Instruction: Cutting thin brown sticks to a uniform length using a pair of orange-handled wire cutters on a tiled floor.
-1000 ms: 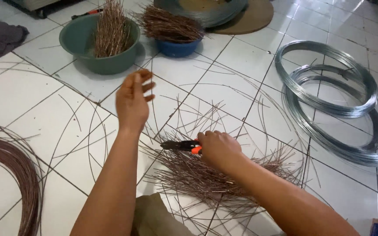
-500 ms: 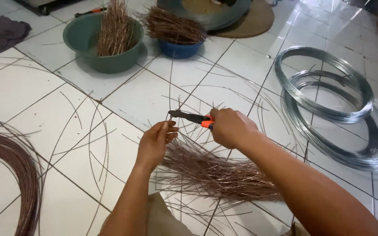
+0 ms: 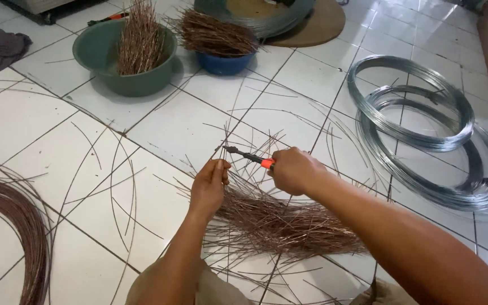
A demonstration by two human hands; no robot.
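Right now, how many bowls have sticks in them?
2: a green basin at the top left, and a smaller blue bowl just right of it. None looks hidden.

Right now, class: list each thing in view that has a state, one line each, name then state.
Left hand: pinching thin wire.
Right hand: gripping the cutters.
Cutters: held, jaws at the wire.
Cut wires: heaped on the floor.
Green basin: holds upright wires.
Blue bowl: heaped full.
Silver coils: lying flat.

The floor is glossy white ceramic tile, smooth and reflective. Dull copper-brown cut wire pieces lie heaped on it, beside shiny silvery galvanised wire coils. The wire cutters have dark matt metal jaws and an orange plastic grip; the green basin looks like smooth plastic.
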